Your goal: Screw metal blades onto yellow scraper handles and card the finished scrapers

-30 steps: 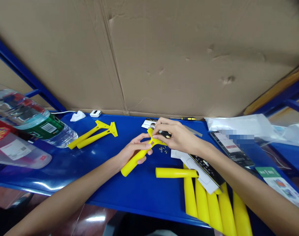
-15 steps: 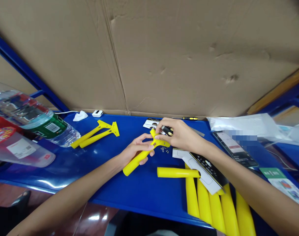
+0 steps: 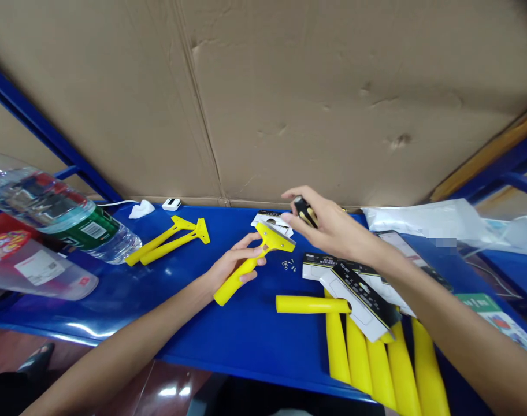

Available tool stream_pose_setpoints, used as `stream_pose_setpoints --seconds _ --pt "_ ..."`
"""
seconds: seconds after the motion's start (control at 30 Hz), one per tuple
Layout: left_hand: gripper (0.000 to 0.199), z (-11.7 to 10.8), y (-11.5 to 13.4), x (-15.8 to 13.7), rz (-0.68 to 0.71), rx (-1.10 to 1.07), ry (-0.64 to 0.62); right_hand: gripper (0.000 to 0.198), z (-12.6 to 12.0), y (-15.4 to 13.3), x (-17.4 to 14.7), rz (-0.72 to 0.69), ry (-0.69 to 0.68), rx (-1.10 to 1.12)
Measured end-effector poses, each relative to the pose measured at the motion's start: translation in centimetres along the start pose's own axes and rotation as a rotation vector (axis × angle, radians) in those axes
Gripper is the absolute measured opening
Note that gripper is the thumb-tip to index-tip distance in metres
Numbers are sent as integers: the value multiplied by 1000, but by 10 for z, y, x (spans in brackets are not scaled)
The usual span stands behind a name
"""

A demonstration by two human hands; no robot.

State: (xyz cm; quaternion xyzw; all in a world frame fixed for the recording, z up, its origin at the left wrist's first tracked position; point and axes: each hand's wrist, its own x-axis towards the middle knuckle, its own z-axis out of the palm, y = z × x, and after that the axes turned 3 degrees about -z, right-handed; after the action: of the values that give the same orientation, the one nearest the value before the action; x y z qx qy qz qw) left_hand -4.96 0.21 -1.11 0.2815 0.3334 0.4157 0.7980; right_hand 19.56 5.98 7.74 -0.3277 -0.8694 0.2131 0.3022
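Observation:
My left hand [image 3: 241, 263] is closed around the handle of a yellow scraper [image 3: 234, 283], its wide head tilted up to the right. A metal strip and two screws show on that head. Up and to the right, apart from the scraper, my right hand [image 3: 322, 222] is closed on a screwdriver [image 3: 305, 211] with a black and yellow handle; its shaft is hidden. Small screws and nuts [image 3: 289, 266] lie on the blue table below the scraper head. Behind the head is a black and white packet [image 3: 263, 218].
Two yellow scrapers [image 3: 168, 245] lie at left, beside a water bottle [image 3: 94, 225] and a clear plastic cup [image 3: 51, 268]. Several yellow handles [image 3: 361, 352] sit at front right, partly under printed cards [image 3: 359, 309]. A phone [image 3: 402, 245] and plastic bags [image 3: 419, 216] are farther right.
My right hand has lifted off the scraper head, moving up and right with the screwdriver. The scraper head, covered before, is now in view; my left hand has shifted slightly left.

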Motion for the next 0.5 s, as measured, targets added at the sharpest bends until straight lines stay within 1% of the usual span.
stream_pose_setpoints --seconds 0.07,0.13,0.23,0.33,0.43,0.5 --pt "48 -3 0 2 7 -53 35 51 -14 -5 -4 -77 59 39" --pt "51 -7 0 3 7 -97 46 54 -27 -10 -9 -143 128 106" --pt "52 -10 0 5 -1 -113 39 45 -39 -21 -12 -205 276 175" --pt "50 -10 -1 4 -3 -86 39 34 -44 -28 -12 -293 426 220" --pt "51 -10 0 4 6 -82 47 33 -44 -31 -10 -404 542 275" --pt "51 -9 0 4 8 -79 58 35 -41 -30 -8 -440 579 319"
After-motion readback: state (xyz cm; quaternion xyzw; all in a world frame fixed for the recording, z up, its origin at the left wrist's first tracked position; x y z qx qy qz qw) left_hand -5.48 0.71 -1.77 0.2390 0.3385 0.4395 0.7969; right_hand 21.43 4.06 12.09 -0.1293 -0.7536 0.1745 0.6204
